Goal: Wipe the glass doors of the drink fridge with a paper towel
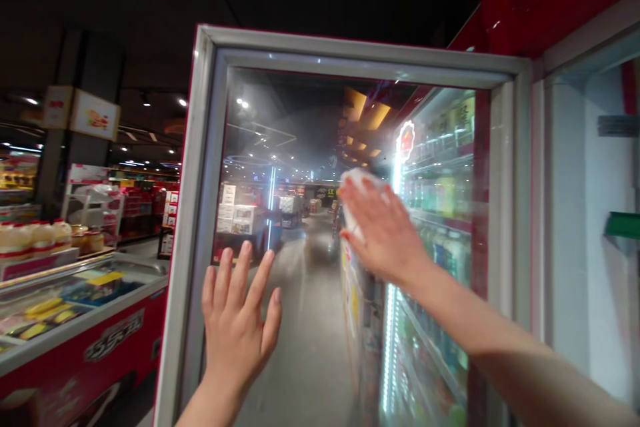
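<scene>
In front of me a glass door (pixel 305 320) with a grey frame stands swung open. My left hand (pixel 237 320) is spread against the lower left of the pane, or just before it, with nothing in it. Higher up and to the right, my right hand (pixel 377 227) presses a white cloth (pixel 353 203) to the glass. Its fingers are slightly blurred and lie over the cloth, which shows around the fingertips. A hazy patch is visible on the upper pane.
To the right is the open refrigerated cabinet (pixel 575 213) with a green shelf edge (pixel 623 225). A red chest freezer (pixel 120 340) with packaged goods stands at left, with white jugs (pixel 43 237) behind it. Lit drink shelves and an aisle show in the pane.
</scene>
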Demonstrator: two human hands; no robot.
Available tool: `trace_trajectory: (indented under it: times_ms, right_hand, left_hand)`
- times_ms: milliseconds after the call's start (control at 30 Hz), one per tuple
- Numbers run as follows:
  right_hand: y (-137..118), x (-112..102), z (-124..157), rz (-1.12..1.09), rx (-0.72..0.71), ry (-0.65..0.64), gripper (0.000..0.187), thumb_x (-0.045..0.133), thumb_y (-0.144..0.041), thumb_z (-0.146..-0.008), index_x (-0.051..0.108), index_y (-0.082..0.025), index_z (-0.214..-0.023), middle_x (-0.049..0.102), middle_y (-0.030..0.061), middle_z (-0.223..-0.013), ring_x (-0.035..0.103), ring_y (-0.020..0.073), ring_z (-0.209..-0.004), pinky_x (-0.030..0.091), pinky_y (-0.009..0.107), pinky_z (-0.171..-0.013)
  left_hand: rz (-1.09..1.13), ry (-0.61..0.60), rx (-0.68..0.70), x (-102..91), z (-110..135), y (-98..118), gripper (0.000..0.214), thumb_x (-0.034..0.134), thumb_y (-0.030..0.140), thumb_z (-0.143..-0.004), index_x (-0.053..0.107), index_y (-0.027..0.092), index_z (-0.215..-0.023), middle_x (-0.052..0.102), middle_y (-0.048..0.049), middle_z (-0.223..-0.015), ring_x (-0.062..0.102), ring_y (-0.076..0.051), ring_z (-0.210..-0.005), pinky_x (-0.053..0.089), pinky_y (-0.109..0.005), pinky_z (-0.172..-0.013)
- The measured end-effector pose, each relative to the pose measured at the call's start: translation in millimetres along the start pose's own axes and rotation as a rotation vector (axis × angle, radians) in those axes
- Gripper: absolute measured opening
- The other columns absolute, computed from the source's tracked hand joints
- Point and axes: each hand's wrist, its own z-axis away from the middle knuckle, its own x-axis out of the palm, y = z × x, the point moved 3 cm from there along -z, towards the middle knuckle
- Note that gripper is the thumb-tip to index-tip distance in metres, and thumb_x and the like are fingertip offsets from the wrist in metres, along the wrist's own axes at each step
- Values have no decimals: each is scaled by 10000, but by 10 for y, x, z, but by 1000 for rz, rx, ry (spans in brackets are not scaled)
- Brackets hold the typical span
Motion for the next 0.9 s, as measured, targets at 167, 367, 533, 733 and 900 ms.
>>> trace_trajectory:
  times_ms: [167,367,533,733,900]
  right_hand:
    - [268,-82,-365,36,332,157,697,277,-461,-1136,83,-205,-1755,188,105,-1825,129,320,-1701,166,685,-1360]
    - [-242,28,-430,-100,-295,-154,682,471,-452,-1087,281,-300,-1723,318,-28,-1783,246,226,-1677,177,529,-1409]
    - [432,-225,-748,5,376,35,683,267,-448,-1133,195,-134,-1736,133,103,-1833,92,336,-1704,102,638,-1388]
    - [129,-58,-378,-25,-114,-61,706,401,-428,-1107,135,-307,-1750,258,-2,-1811,177,245,-1695,165,574,-1403]
    - [1132,-265,-330,63,570,198,728,225,-549,-1124,177,-165,-1741,198,170,-1815,156,384,-1690,208,718,-1334]
  left_hand:
    - [-58,-42,-1,147,-169,-67,738,582,380,-1044,290,306,-1718,265,-55,-1809,154,-282,-1711,63,-528,-1404]
    - [-87,-45,26,108,-97,-78,757,607,325,-1022,304,307,-1715,289,-73,-1803,200,-304,-1701,105,-544,-1398]
    - [-25,19,46,56,-626,-91,723,611,329,-1023,349,315,-1697,399,-66,-1758,315,-275,-1660,194,-507,-1391]
    - [-87,9,146,247,-1417,-147,733,550,436,-1066,265,287,-1725,239,-53,-1819,134,-297,-1712,88,-543,-1405]
    - [-86,14,166,292,-1428,-167,743,544,445,-1065,246,297,-1730,245,-43,-1816,157,-291,-1707,82,-541,-1407]
